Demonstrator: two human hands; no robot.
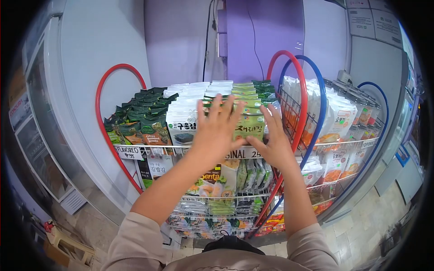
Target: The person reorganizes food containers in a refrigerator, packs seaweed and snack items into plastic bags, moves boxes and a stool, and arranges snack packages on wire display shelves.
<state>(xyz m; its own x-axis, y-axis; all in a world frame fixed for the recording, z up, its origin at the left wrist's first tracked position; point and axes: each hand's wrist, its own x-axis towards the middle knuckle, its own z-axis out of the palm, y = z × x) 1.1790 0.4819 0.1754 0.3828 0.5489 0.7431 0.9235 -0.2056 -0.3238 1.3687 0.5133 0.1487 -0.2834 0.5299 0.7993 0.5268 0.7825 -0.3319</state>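
Observation:
My left hand [216,131] is open, fingers spread, over the front of the top shelf, between the white seaweed packs [181,122] and the light green packs [248,125]. At the right side of the green packs is my right hand [272,135], its fingers apart and its thumb near the lower edge of the front pack. Nothing is gripped in either hand. Dark green snack packs [151,128] stand in rows to the left. My left hand hides part of the middle packs.
A red-framed wire rack [100,106] holds more packs on lower shelves, with price labels [128,151] along the edge. Right of it stands a blue-framed rack [323,113] of white and orange pouches [340,115]. A glass-doored cabinet [43,113] is at far left.

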